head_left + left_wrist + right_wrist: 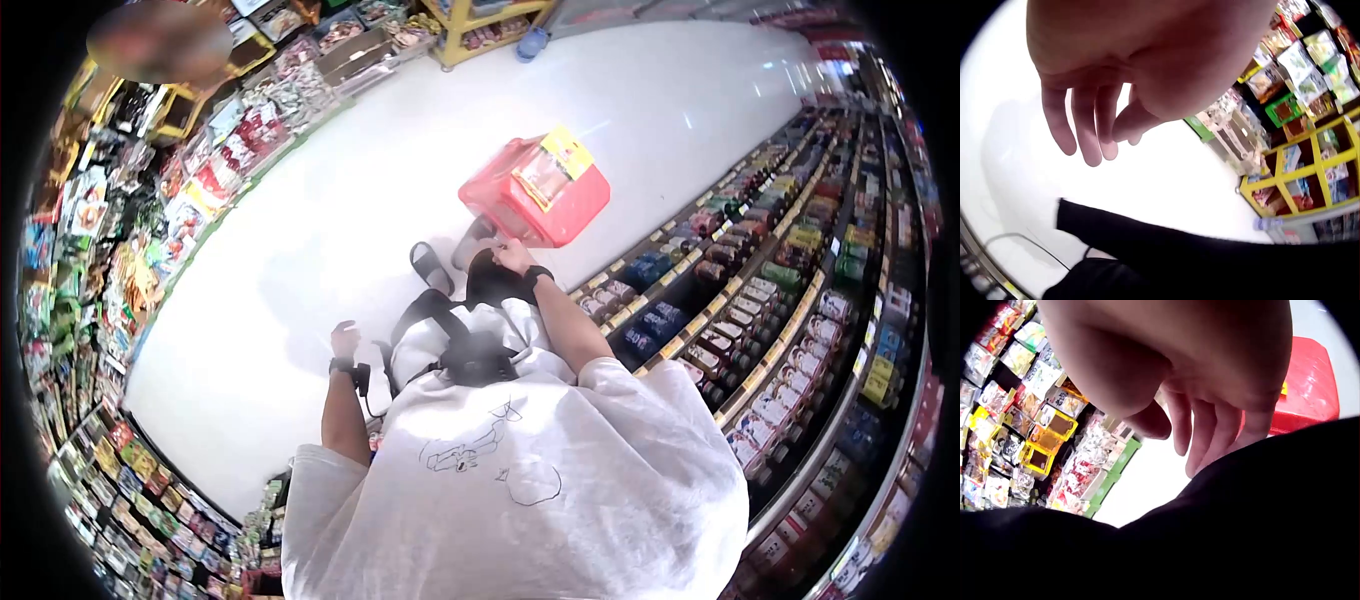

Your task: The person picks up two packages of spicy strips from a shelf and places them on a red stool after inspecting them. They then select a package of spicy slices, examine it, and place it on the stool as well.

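My left hand (345, 338) hangs over the pale floor at my side, its fingers loosely bent and holding nothing; the left wrist view shows the same hand (1116, 81) empty. My right hand (514, 256) is over my dark-clad leg, just below the red basket-like container (490, 195), which has a yellow-labelled pack (566, 152) at its top. In the right wrist view the fingers of this hand (1179, 381) hang loosely with nothing in them, and the red container (1310, 387) is behind. Whether the right hand touches the leg, I cannot tell.
Bottle shelves (760, 330) run close along my right. Bagged goods fill the racks (130, 260) on the left, with a low display edge (250, 180) curving beside the floor (330, 200). A yellow shelf (480, 30) stands ahead, a blue item (533, 43) beside it.
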A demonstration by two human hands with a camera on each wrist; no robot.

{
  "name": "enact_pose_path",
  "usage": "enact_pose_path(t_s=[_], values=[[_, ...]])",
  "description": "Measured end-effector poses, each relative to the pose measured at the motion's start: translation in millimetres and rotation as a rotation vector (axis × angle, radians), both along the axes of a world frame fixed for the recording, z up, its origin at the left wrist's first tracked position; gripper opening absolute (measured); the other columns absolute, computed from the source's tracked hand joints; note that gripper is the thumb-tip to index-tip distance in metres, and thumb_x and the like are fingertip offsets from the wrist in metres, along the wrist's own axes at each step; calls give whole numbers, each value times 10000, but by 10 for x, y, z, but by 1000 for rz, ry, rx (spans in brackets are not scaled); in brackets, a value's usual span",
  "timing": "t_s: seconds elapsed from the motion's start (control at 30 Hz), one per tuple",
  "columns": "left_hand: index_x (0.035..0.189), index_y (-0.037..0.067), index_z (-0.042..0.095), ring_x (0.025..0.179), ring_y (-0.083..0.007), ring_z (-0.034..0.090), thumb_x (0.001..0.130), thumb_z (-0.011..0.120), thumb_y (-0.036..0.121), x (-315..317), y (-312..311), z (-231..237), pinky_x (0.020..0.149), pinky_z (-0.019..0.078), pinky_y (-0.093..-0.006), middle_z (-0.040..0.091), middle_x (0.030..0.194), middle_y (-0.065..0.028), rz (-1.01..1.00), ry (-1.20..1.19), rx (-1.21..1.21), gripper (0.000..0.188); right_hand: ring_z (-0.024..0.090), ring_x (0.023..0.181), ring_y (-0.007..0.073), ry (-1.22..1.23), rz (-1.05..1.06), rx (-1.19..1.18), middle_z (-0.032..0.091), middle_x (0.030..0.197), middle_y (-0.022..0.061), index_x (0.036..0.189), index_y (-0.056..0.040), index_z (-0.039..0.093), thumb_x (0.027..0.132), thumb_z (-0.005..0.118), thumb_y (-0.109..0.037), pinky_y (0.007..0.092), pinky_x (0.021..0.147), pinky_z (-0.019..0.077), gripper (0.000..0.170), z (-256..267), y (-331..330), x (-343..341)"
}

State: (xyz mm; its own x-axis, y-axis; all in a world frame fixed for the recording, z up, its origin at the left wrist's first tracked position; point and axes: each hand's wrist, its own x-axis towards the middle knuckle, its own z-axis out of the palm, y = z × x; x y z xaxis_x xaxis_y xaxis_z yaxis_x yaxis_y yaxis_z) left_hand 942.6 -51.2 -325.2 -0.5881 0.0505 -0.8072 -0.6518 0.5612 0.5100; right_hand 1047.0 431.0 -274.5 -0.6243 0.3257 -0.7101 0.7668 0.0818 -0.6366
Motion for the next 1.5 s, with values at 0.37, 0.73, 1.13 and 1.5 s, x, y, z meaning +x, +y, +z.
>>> enact_pose_path(t_s=[0.37, 0.73, 1.13, 1.5], values=[[940, 132, 717, 783, -293, 660, 741, 515, 60, 561, 289, 182, 734, 523, -372, 681, 821, -159, 145, 308, -120, 293, 626, 606, 149, 66, 364, -10, 658, 719, 102, 836, -2, 647, 866, 539, -214, 290, 524, 500, 240, 227, -369, -1487], [914, 200, 741, 836, -290, 660, 715, 545, 52, 552, -289, 416, 756, 525, -374, 686, 872, -160, 317, 55, -212, 316, 657, 682, 196, -185, 566, -68, 673, 872, 139, 1043, -35, 618, 867, 514, -216, 314, 568, 534, 273, -27, -1082, -2838], [1004, 84, 681, 993, -336, 612, 822, 469, 162, -2615, -865, 613, 875, 481, -404, 650, 1052, -164, 57, 371, -200, 290, 627, 688, 172, 33, 568, -103, 659, 826, 111, 1023, -29, 615, 888, 498, -193, 297, 575, 509, 243, 1, -1858, -5132], [1054, 44, 623, 874, -303, 650, 807, 515, 6, -5744, -613, 1934, 750, 502, -362, 666, 977, -158, 100, 859, 33, 273, 611, 807, 141, 443, 569, -311, 640, 932, 70, 1091, -12, 574, 955, 480, -160, 276, 690, 493, 222, 1189, -2914, -7154]])
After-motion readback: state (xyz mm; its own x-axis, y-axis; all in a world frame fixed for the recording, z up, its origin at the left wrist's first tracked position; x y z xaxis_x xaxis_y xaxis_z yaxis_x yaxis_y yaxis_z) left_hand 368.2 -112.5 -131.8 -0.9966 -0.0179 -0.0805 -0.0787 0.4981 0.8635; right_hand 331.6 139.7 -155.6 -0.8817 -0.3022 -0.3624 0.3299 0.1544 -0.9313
